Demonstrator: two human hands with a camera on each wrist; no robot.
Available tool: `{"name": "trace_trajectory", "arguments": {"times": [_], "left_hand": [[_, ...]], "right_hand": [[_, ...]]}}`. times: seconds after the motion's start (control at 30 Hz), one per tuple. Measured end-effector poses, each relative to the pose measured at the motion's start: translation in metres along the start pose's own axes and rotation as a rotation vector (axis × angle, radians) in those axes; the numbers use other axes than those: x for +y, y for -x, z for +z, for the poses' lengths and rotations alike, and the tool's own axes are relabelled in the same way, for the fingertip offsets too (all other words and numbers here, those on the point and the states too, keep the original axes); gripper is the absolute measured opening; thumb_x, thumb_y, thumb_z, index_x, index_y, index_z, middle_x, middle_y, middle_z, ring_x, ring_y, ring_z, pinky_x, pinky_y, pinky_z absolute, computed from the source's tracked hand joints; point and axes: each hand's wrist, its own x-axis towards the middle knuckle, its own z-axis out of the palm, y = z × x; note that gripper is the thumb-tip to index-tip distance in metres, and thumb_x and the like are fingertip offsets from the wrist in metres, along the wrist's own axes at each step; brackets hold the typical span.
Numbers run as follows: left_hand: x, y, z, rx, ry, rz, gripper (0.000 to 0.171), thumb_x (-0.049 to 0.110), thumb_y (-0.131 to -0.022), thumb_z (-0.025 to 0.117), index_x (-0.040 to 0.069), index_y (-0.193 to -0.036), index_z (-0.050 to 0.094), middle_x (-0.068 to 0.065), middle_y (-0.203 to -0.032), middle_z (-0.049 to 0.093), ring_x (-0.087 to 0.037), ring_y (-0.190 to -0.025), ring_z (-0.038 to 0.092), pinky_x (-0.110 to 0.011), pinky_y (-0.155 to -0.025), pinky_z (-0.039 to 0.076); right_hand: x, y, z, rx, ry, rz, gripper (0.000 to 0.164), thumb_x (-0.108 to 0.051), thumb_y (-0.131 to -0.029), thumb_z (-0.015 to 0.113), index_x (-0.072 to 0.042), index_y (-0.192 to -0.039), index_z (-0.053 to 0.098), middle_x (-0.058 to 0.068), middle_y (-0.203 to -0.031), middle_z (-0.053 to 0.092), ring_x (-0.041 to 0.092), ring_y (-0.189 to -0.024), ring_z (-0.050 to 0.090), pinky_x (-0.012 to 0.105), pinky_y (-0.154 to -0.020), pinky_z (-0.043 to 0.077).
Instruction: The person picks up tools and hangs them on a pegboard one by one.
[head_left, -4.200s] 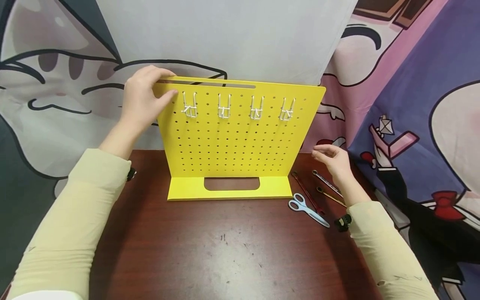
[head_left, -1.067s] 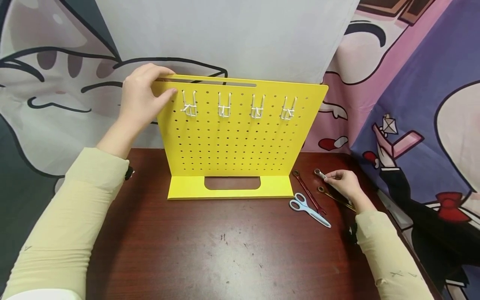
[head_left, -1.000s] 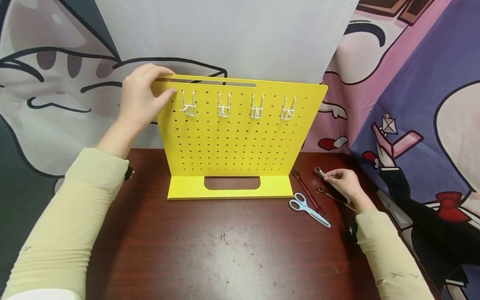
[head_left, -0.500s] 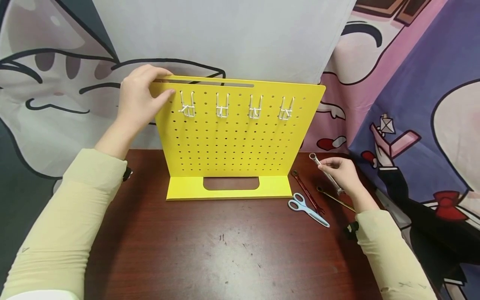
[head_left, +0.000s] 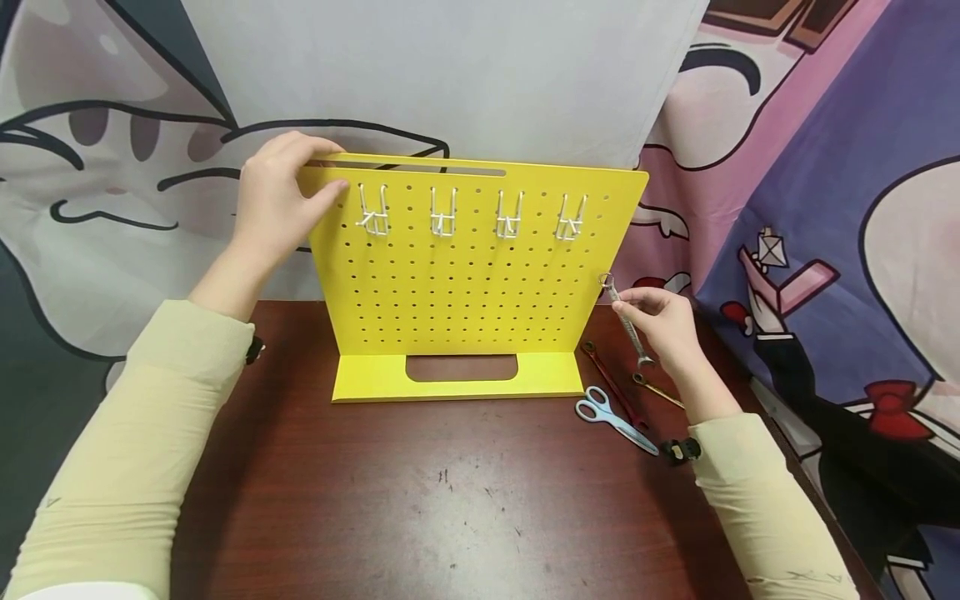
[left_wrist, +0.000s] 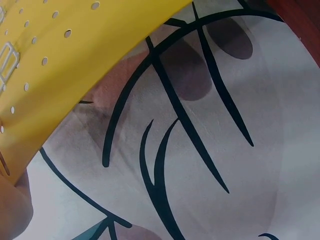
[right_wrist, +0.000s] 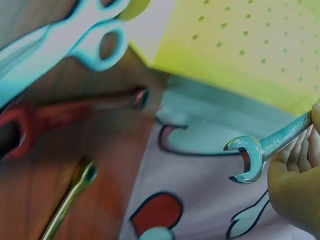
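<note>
My left hand (head_left: 277, 196) grips the top left corner of a yellow pegboard (head_left: 465, 292), thumb on the front face. The board stands upright on its base, with several white wire hooks (head_left: 442, 218) in a row near the top. My right hand (head_left: 663, 327) pinches a silver combination wrench (head_left: 628, 327) near its ring end, which overlaps the board's right edge in the head view. The wrench's open end (right_wrist: 250, 159) hangs down toward the table. In the left wrist view only a bit of the left hand (left_wrist: 15, 210) shows beside the board.
Below the right hand lie a red wrench (head_left: 611, 383), a gold wrench (head_left: 656, 389) and light blue scissors (head_left: 617, 421) on the dark wooden table (head_left: 450, 500). A printed cloth (head_left: 825, 208) hangs at the back and along the right side.
My right hand has reached down to the silver wrench, picked it up off the table, and carried it up and left to the board's right edge. My left hand has kept its grip.
</note>
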Motion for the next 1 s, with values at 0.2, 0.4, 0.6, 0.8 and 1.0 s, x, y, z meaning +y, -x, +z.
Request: {"name": "trace_trajectory", "arguments": {"times": [0.2, 0.4, 0.6, 0.8, 1.0], "left_hand": [[0.000, 0.000, 0.001, -0.001, -0.003, 0.000, 0.032, 0.004, -0.095, 0.077, 0.001, -0.126, 0.073, -0.020, -0.124, 0.074, -0.036, -0.121, 0.063, -0.048, -0.108, 0.046], [-0.001, -0.001, 0.002, -0.003, -0.005, -0.001, 0.032, 0.005, -0.095, 0.077, 0.002, -0.126, 0.073, -0.020, -0.124, 0.074, -0.037, -0.121, 0.063, -0.048, -0.109, 0.046], [-0.002, -0.001, 0.002, 0.002, -0.007, 0.008, 0.031, 0.004, -0.095, 0.077, 0.001, -0.126, 0.074, -0.020, -0.123, 0.074, -0.037, -0.120, 0.063, -0.048, -0.107, 0.046], [-0.003, -0.001, 0.003, 0.008, -0.010, 0.017, 0.031, 0.004, -0.095, 0.077, 0.001, -0.125, 0.074, -0.020, -0.122, 0.074, -0.037, -0.120, 0.064, -0.049, -0.107, 0.046], [-0.004, -0.001, 0.002, 0.014, -0.009, 0.016, 0.031, 0.005, -0.095, 0.077, 0.001, -0.125, 0.074, -0.020, -0.123, 0.074, -0.037, -0.121, 0.064, -0.049, -0.108, 0.046]], "right_hand": [[-0.024, 0.002, 0.015, 0.015, -0.214, -0.057, 0.005, -0.008, -0.097, 0.076, -0.008, -0.103, 0.078, -0.018, -0.079, 0.074, 0.000, -0.075, 0.069, 0.016, -0.069, 0.054], [-0.049, 0.007, 0.026, 0.043, -0.372, -0.093, 0.016, -0.003, -0.096, 0.076, -0.019, -0.092, 0.080, -0.011, -0.078, 0.076, 0.005, -0.072, 0.072, 0.016, -0.069, 0.056], [-0.064, 0.010, 0.035, 0.074, -0.428, -0.106, 0.019, -0.002, -0.095, 0.077, -0.021, -0.091, 0.080, -0.012, -0.084, 0.077, 0.004, -0.077, 0.067, 0.017, -0.071, 0.055], [-0.076, 0.008, 0.044, 0.077, -0.493, -0.114, 0.025, 0.001, -0.095, 0.075, -0.022, -0.088, 0.081, -0.011, -0.082, 0.078, 0.002, -0.075, 0.068, 0.017, -0.066, 0.057], [-0.080, 0.003, 0.052, 0.088, -0.534, -0.130, 0.025, 0.002, -0.094, 0.075, -0.021, -0.088, 0.081, -0.011, -0.082, 0.077, 0.003, -0.077, 0.068, 0.019, -0.067, 0.055]]}}
